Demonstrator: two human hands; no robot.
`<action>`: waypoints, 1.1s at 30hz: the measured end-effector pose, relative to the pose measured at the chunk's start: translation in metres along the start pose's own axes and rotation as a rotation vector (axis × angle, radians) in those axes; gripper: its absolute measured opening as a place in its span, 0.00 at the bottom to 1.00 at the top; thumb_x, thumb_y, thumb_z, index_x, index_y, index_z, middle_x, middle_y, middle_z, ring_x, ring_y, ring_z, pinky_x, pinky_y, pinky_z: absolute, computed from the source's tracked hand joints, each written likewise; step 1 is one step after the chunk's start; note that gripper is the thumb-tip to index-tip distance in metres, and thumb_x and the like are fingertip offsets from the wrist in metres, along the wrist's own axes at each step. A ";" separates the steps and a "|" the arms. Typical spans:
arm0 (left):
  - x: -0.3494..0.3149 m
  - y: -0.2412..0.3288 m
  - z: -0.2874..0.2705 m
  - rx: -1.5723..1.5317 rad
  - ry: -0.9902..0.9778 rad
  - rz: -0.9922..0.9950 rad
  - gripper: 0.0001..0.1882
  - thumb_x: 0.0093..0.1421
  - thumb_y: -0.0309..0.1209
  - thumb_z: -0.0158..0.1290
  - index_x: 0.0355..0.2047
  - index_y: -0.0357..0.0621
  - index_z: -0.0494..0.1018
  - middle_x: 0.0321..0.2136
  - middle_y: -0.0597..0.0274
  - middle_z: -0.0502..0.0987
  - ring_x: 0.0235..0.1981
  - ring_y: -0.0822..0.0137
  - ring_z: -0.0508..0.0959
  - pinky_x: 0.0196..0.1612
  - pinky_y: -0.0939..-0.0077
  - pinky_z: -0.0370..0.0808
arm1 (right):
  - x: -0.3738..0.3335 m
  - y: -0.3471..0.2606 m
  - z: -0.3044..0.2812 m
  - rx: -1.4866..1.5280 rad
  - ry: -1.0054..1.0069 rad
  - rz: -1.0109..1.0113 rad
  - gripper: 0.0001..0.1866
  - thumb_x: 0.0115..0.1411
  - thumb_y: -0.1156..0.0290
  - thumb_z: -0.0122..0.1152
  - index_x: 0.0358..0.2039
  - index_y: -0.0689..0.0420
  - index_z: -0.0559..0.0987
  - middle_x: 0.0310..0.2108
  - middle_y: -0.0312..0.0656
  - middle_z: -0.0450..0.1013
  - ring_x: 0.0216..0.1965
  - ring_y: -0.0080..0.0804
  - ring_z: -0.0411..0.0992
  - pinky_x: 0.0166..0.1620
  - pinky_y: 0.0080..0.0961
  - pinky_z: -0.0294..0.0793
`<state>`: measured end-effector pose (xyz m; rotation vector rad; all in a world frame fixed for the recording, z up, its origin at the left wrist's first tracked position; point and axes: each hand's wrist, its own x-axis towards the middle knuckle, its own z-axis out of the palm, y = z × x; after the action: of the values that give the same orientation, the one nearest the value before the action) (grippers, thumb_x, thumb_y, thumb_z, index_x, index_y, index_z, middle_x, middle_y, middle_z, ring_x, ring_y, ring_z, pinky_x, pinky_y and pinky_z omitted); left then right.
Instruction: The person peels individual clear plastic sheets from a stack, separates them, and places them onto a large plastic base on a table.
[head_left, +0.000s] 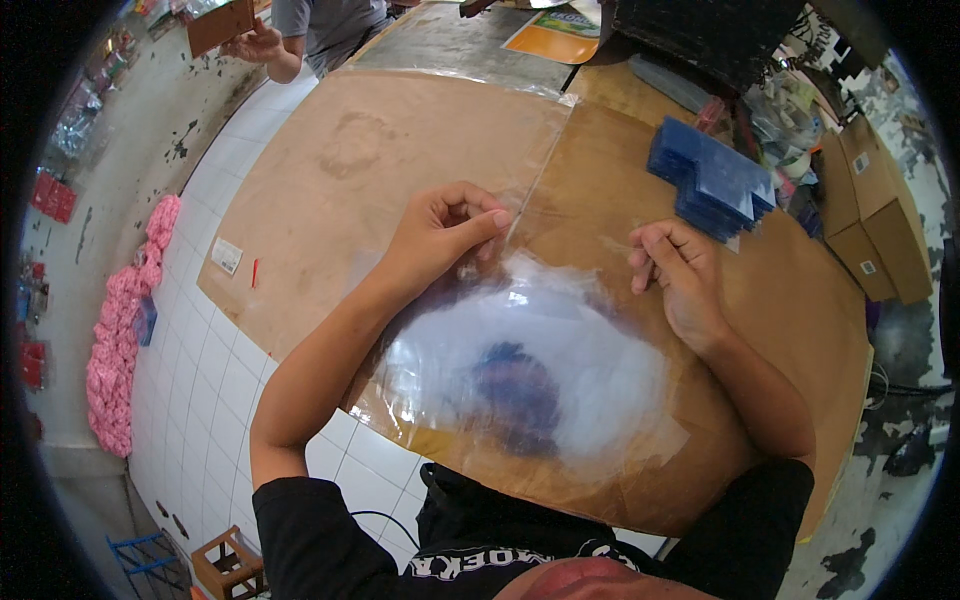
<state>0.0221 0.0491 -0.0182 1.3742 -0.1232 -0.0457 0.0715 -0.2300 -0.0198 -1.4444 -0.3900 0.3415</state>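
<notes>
A large clear plastic bag [430,340] lies on the brown-covered table between my forearms, with whitish, see-through material bulging in it and a dark blue patch [515,390] showing at its middle. Just beyond its far edge is my left hand [450,225], thumb and fingers closed in a pinch; what they hold, if anything, is too faint to name. My right hand [685,275] is apart from it, to the right of the bag, also pinched. A wisp of clear plastic film [616,245] shows at its fingertips.
Blue flat plastic pieces [715,180] are stacked at the far right, near cardboard boxes [870,210]. A white label [226,256] and a small red strip [255,272] lie at left. Pink bundles [115,350] hang beyond. Another person's hand [255,43] holds a brown box.
</notes>
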 end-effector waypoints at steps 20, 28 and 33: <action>-0.002 0.005 0.002 0.103 0.050 0.033 0.03 0.60 0.25 0.52 0.30 0.40 0.71 0.18 0.67 0.71 0.19 0.78 0.69 0.21 0.83 0.65 | 0.001 0.001 0.001 -0.046 0.019 -0.015 0.12 0.62 0.64 0.53 0.35 0.61 0.76 0.25 0.35 0.71 0.21 0.18 0.68 0.25 0.15 0.69; -0.011 0.036 -0.002 0.332 0.098 0.158 0.05 0.57 0.27 0.55 0.32 0.38 0.74 0.23 0.63 0.76 0.22 0.76 0.74 0.26 0.83 0.73 | 0.015 -0.017 0.011 -0.087 0.030 0.066 0.15 0.63 0.60 0.50 0.31 0.60 0.76 0.22 0.33 0.69 0.19 0.18 0.67 0.21 0.15 0.67; -0.026 0.039 -0.037 0.307 0.261 0.101 0.08 0.59 0.31 0.54 0.32 0.37 0.74 0.24 0.62 0.76 0.23 0.75 0.75 0.28 0.82 0.73 | 0.044 -0.019 0.044 -0.216 -0.072 0.101 0.15 0.63 0.60 0.51 0.27 0.58 0.75 0.20 0.32 0.68 0.19 0.19 0.67 0.21 0.16 0.65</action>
<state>-0.0012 0.0957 0.0117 1.6649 0.0204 0.2456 0.0905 -0.1730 0.0051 -1.6705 -0.4228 0.4446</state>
